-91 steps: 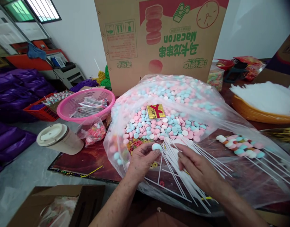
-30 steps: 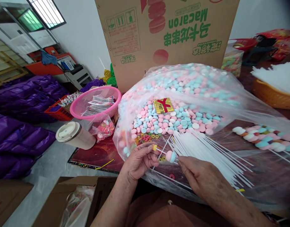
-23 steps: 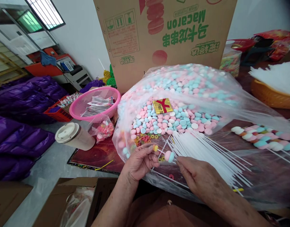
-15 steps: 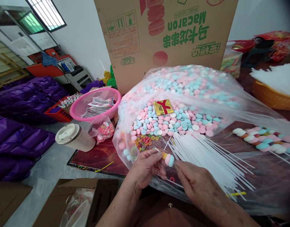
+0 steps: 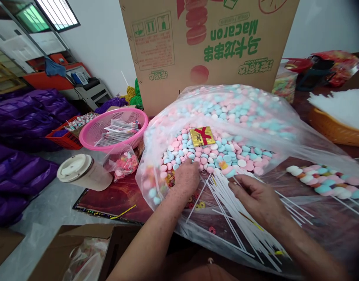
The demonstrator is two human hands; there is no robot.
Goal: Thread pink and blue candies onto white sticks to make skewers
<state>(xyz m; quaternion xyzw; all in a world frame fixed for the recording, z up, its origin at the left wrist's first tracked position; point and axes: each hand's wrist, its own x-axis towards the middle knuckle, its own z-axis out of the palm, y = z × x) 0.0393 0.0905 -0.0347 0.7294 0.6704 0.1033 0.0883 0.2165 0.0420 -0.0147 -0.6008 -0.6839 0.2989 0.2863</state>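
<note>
My right hand (image 5: 252, 195) pinches a candy skewer by its stick. At its far end sit orange, pink and blue candies (image 5: 227, 169), tilted up over the marshmallows. My left hand (image 5: 187, 175) reaches into the near edge of the pink, blue and white marshmallow pile (image 5: 208, 154). Its fingers point away and are mostly hidden, so what they touch does not show. Gummy rings (image 5: 201, 204) lie beside and below that hand. Beneath my right hand spreads a bundle of white sticks (image 5: 234, 210). A gold twist-tie packet (image 5: 202, 136) rests on the marshmallows.
A big clear bag (image 5: 249, 105) of marshmallows fills the table before a cardboard box (image 5: 167, 89). Finished skewers (image 5: 328, 181) lie right. To the left stand a pink basket (image 5: 115, 142) of packets and a lidded cup (image 5: 84, 171). An orange basket (image 5: 334, 127) holds white sticks.
My hands have parted. The left let go of the skewer and moved up and forward to the marshmallows. My right hand carried the skewer forward and rightward, over the sticks.
</note>
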